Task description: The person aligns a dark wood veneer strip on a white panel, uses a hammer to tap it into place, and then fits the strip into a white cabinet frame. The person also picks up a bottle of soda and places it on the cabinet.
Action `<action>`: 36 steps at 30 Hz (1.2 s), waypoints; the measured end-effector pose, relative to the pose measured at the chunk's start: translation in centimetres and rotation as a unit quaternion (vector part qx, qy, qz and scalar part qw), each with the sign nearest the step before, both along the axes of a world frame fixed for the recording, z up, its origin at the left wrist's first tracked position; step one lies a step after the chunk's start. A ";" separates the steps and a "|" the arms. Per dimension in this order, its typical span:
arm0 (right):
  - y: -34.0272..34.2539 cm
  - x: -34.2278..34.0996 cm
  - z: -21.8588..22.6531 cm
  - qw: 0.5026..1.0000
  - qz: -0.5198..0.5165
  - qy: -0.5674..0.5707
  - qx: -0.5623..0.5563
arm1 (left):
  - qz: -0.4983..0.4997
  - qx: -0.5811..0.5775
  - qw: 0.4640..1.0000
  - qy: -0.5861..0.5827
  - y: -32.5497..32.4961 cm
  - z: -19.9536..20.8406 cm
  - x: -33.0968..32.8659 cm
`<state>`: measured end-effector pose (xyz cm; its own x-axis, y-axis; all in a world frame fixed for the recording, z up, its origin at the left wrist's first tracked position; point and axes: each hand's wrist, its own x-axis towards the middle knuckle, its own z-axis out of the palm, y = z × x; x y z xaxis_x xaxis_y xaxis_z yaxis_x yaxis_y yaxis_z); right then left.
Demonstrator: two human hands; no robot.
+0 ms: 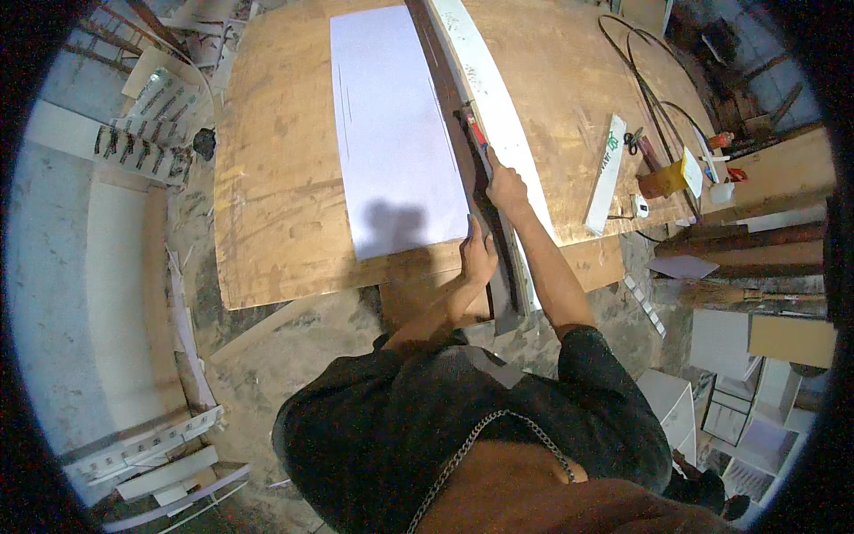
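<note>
A long dark strip (pixel 485 200) runs away from me over the wooden table, its near end hanging past the front edge. My right hand (pixel 508 187) is closed round a slim red hand tool (pixel 478 133), whose dark head rests at the strip; its exact kind is too small to tell. Nearer to me, my left hand (pixel 479 258) lies along the strip's left edge with fingers stretched out. A white sheet (pixel 400 133) with thin slit-like lines lies left of the strip. Along the right side of the strip is a long white panel (pixel 489 80).
On the table (pixel 276 178), the right side bears a white board piece (pixel 605 173), scissors (pixel 632 142), a yellow container (pixel 665 181), a tape measure (pixel 640 206) and a looped dark cable (pixel 654 102). White cabinet parts (pixel 747 392) stand at right; strips (pixel 169 472) lie at lower left.
</note>
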<state>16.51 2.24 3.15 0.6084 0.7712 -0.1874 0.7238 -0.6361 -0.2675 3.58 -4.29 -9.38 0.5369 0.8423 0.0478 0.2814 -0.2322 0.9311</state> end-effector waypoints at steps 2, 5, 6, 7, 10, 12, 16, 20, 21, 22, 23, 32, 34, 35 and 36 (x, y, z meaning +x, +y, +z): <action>0.3 -0.3 0.8 1.000 0.000 0.007 -0.003 | 0.006 0.012 1.000 0.003 0.6 -0.7 0.4; 0.0 0.0 0.0 1.000 0.000 0.016 -0.009 | 0.063 0.156 0.986 -0.020 1.0 -1.0 1.3; -0.1 0.1 -0.2 1.000 -0.002 0.011 -0.007 | 0.090 0.223 0.970 -0.033 1.1 -1.0 1.6; -0.1 -0.1 -0.1 1.000 0.000 0.007 -0.005 | 0.089 0.200 0.975 -0.035 1.5 -1.2 1.7; 0.4 -0.5 0.6 1.000 -0.001 -0.001 -0.020 | 0.066 0.106 0.992 -0.024 2.7 -1.9 1.9; -0.1 0.2 -0.3 1.000 -0.004 -0.004 -0.016 | 0.014 0.009 1.000 0.006 3.1 -0.4 1.9; -0.1 0.2 -0.6 1.000 -0.001 0.012 -0.005 | 0.019 0.016 0.999 0.045 5.5 -0.9 3.3; -0.4 0.4 -1.2 1.000 0.003 -0.009 0.003 | 0.022 0.034 0.997 0.068 7.5 -1.2 4.7; -0.7 0.6 -1.3 1.000 -0.001 -0.014 0.004 | 0.010 0.025 0.996 0.084 7.8 -1.0 5.1; -0.5 0.4 -1.2 1.000 0.003 -0.018 0.007 | 0.015 0.028 0.995 0.093 8.5 -1.1 5.2; -0.5 0.3 -1.1 1.000 0.007 -0.011 0.010 | 0.019 0.031 0.994 0.101 9.1 -1.2 5.3; -0.5 -0.1 0.0 1.000 -0.003 0.003 0.025 | 0.018 0.028 0.989 0.142 14.6 -1.1 8.4; 0.0 -0.5 0.2 0.999 0.001 0.006 0.033 | 0.026 0.000 0.990 0.136 14.9 -0.6 8.0; -0.1 -0.6 0.2 1.000 -0.001 0.005 0.028 | 0.027 -0.016 0.990 0.135 14.7 -0.2 7.8; 0.0 -0.5 0.4 1.000 -0.002 0.005 0.023 | 0.031 -0.018 0.992 0.120 14.4 0.2 7.5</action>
<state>16.05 2.23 3.54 0.6095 0.7769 -0.1580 0.7184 -0.6255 -0.3043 11.08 10.10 -9.15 0.4756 0.8733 -0.1056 0.5096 -0.1756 0.8423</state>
